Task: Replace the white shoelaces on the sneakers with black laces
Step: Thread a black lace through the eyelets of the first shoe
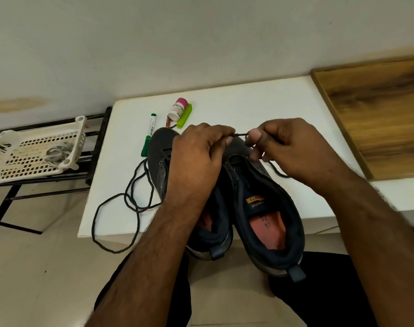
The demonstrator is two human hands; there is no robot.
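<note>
Dark grey mesh sneakers (267,204) lie side by side, toes toward twelve o'clock, heels overhanging the near edge of the white table (260,107). At nine o'clock a white perforated plastic basket (34,149) sits on a black metal rack (97,147). A thin black lace (121,208) loops over the table's edge at eight o'clock of the shoes. A green marker pen (149,135) and a small white bottle with a pink cap (177,109) lie at eleven o'clock. The left hand (196,156) and right hand (293,147) each pinch the lace, stretching a short length between them above the toes.
</note>
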